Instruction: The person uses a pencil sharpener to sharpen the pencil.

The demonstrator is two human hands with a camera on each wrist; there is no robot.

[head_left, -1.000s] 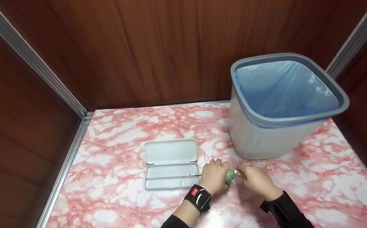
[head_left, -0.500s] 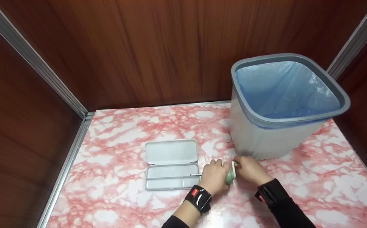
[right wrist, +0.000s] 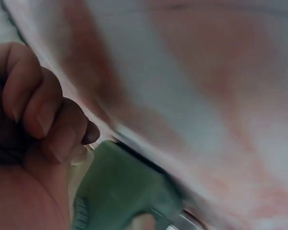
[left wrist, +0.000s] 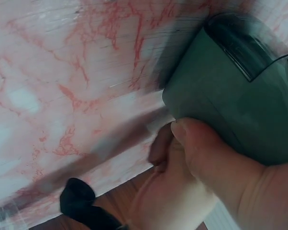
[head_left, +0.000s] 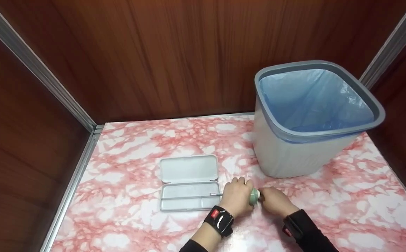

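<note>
In the head view, my left hand (head_left: 237,196) grips a green hand-crank pencil sharpener (head_left: 253,197) on the table. A slim pencil-like stick (head_left: 216,194) juts out left from under that hand, over the edge of an open pencil case (head_left: 185,190). My right hand (head_left: 276,201) is at the sharpener's right side, its fingers curled around the crank knob. The left wrist view shows the thumb pressed on the green sharpener body (left wrist: 220,105), which has a dark see-through part. In the right wrist view, the cream crank (right wrist: 81,175) lies beside the curled fingers, partly hidden.
A pale waste bin (head_left: 287,157) with a grey rim and blue liner stands behind the right hand. The table (head_left: 132,140) has a red-and-white marbled top. Brown wood-grain panels (head_left: 174,59) enclose the back and sides.
My right hand rose with the cream crank arm half a second ago and is lower again now, at a different turn. The left hand and sharpener stay nearly still.
</note>
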